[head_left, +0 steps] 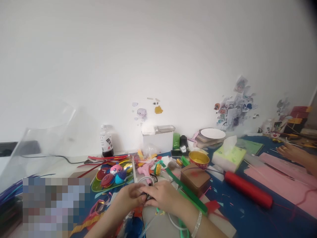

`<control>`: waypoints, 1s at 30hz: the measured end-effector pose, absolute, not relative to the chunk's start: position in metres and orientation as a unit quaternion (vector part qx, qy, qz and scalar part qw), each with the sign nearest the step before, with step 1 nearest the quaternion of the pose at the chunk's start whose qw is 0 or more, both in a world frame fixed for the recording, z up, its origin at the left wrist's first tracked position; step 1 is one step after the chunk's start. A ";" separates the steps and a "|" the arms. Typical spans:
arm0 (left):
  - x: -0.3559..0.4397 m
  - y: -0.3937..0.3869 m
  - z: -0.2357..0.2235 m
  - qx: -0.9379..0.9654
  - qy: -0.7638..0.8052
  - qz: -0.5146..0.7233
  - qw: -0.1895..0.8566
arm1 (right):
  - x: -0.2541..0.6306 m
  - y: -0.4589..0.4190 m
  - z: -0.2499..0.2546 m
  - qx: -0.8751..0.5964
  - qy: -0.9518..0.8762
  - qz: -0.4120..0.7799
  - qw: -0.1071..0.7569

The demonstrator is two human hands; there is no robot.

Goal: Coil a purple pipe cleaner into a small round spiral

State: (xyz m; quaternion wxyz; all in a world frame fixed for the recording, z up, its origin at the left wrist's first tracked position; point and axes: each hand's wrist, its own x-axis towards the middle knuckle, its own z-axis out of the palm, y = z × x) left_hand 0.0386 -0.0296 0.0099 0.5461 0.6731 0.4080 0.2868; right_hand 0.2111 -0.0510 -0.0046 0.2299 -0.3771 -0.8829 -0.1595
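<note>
My left hand [128, 197] and my right hand [164, 196] meet low in the middle of the view, fingers pinched together around a small dark object [148, 195] that I cannot make out. A silver bracelet [197, 224] circles my right wrist. Just beyond my hands lie a pink glue gun [145, 170], a green strip [187, 191] and a small brown box [195, 178]. A green tray [111, 185] with colourful round pieces sits to the left of them.
A gold bowl [198, 158], a tissue pack [229, 155], a red cylinder [247, 189] and pink sheets [284, 178] lie to the right on the blue table. Another person's hand [291, 152] rests at far right. A dark bottle [106, 141] and white box [158, 140] stand by the wall.
</note>
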 end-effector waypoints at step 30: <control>0.042 -0.032 -0.003 0.652 0.390 0.286 0.584 | 0.210 -0.045 -0.007 -0.347 -0.893 -0.178 0.223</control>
